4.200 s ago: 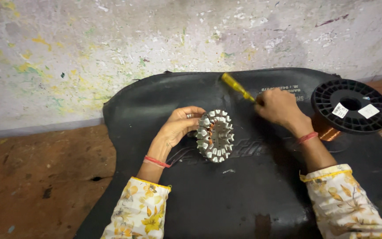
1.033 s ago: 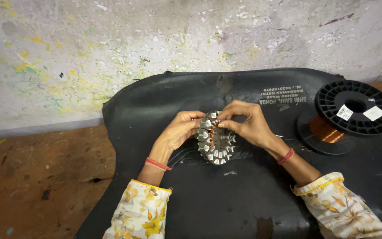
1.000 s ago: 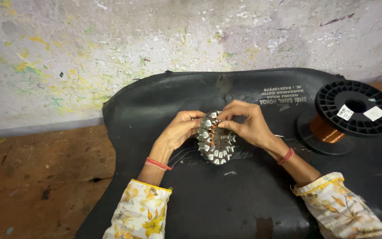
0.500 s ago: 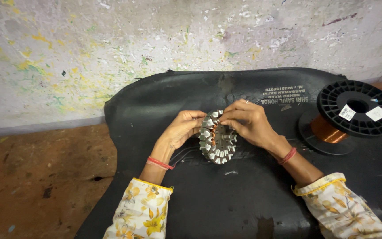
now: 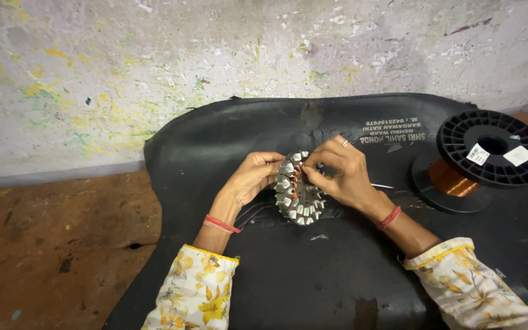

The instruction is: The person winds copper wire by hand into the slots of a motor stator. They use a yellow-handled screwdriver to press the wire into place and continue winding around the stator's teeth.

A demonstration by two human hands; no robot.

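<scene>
A round grey metal toothed stator ring [image 5: 297,189] lies at the middle of a black rubber mat [image 5: 337,275]. The left hand [image 5: 253,177] grips its left edge. The right hand [image 5: 342,174] pinches thin copper wire at its upper teeth; winding appears underway. A black plastic spool of copper wire [image 5: 490,156] stands to the ring's right.

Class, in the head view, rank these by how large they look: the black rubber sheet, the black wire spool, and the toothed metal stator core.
1. Black rubber sheet, by far the largest.
2. Black wire spool with copper wire.
3. Toothed metal stator core, partly hidden between left hand and right hand, so its full extent is unsure.
</scene>
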